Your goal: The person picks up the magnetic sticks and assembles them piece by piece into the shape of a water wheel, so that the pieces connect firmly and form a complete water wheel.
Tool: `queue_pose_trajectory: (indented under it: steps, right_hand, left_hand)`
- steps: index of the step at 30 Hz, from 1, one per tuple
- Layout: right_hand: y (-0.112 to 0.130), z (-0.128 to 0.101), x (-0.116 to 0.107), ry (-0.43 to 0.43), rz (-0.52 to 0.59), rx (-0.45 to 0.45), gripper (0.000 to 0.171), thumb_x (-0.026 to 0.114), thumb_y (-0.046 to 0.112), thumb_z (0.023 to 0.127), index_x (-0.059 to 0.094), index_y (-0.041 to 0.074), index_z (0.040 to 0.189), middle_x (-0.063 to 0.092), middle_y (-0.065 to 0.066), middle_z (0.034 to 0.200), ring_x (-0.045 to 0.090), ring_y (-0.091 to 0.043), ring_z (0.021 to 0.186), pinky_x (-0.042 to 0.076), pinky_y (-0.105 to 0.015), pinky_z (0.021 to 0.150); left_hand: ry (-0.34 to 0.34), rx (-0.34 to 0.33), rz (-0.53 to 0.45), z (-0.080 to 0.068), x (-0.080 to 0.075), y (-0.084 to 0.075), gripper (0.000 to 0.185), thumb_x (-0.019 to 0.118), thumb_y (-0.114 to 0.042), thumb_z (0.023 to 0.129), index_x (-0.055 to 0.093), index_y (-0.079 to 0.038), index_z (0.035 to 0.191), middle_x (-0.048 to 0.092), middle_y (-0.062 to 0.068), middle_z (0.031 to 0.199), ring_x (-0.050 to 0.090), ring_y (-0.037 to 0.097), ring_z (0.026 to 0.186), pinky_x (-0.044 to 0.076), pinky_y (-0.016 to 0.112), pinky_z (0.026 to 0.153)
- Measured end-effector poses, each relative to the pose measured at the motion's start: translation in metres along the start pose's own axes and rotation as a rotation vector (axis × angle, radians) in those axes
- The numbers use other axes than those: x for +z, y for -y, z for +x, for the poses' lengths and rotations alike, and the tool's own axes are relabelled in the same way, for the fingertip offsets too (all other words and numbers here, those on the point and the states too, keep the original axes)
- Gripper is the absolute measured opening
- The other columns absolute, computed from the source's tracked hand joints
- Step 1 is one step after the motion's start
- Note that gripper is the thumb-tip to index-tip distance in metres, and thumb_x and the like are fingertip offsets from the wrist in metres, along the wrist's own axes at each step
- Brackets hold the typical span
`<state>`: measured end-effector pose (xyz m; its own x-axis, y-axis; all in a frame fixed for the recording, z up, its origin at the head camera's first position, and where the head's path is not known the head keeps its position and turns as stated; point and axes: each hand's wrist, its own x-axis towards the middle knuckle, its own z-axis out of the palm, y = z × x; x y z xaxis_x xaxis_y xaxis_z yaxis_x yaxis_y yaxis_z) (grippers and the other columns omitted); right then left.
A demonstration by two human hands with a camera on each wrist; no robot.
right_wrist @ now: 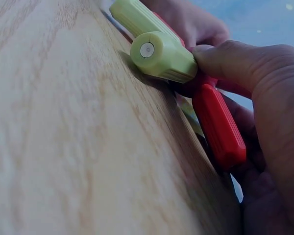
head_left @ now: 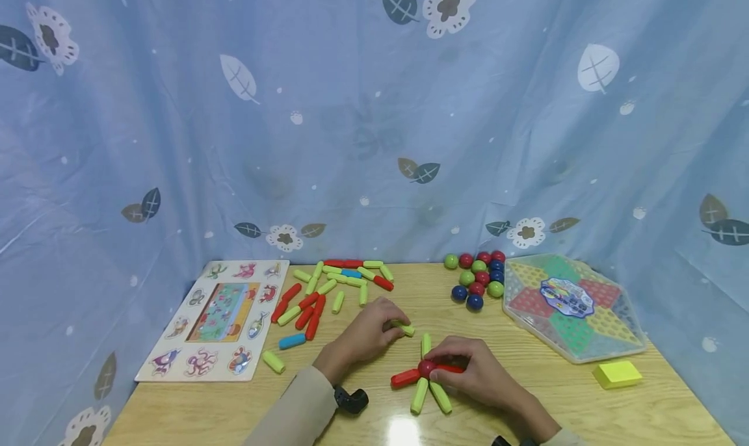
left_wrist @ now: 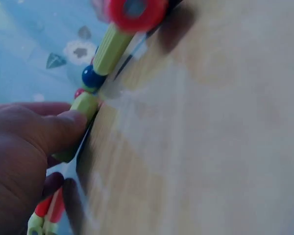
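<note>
Part of the red ball in the middle of the star of sticks is hidden under the fingertips of the right hand. The short red plastic stick on the ball's right side is mostly covered by that hand too, and it is pinched between curled fingers. In the right wrist view this ridged stick is seen close up, with a round green stick end beside it.

The left hand is curled around a short light green plastic stick. Only the tip of the stick is seen past the fingers, and it is pointed to the right, towards the star. In the left wrist view the picture is blurry, and the thumb is pressed on the green stick.

The star is laid flat on the smooth, shiny wooden table, near the front edge. 1 green stick is pointed away from the person, 1 red stick to the left, and 2 green sticks towards the person.

A pile of red, green and blue sticks is spread behind the left hand. Round shiny balls are grouped next to a 6-sided clear plastic game box.
</note>
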<state>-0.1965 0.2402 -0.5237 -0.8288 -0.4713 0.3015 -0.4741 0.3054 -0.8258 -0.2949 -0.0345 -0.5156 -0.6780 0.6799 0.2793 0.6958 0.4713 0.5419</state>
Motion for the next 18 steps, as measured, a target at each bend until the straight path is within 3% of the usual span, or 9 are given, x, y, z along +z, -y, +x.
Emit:
queue_pose_trajectory:
  steps: [2,9,18]
  right_hand:
    - [0.001,0.000,0.001,-0.002,-0.010,-0.002,0.019,0.083,0.020,0.099,0.082,0.023,0.118,0.081,0.006,0.110,0.075,-0.013,0.101,0.061,-0.028,0.090]
    - [0.002,0.001,0.001,-0.015,-0.018,0.080,0.027,0.085,0.024,0.098,0.080,0.018,0.124,0.081,0.004,0.113,0.074,-0.008,0.100,0.061,-0.025,0.089]
    - [0.004,0.001,0.004,-0.015,0.000,0.050,0.020,0.084,0.019,0.098,0.080,0.019,0.117,0.081,0.002,0.108,0.074,-0.007,0.098,0.061,-0.025,0.087]
  left_hand:
    - [-0.009,-0.004,-0.022,-0.009,-0.001,-0.004,0.016,0.077,-0.018,0.105,0.081,-0.019,0.119,0.078,-0.006,0.117,0.066,0.008,0.109,0.057,0.028,0.095]
    - [-0.040,-0.006,-0.273,-0.041,0.000,-0.023,0.015,0.080,-0.018,0.102,0.082,-0.019,0.116,0.079,-0.006,0.111,0.061,0.000,0.086,0.054,0.020,0.074]
    - [-0.036,0.004,-0.344,-0.053,0.011,-0.034,0.014,0.083,-0.014,0.100,0.082,-0.021,0.112,0.079,-0.008,0.110,0.062,0.001,0.087,0.054,0.019,0.074]
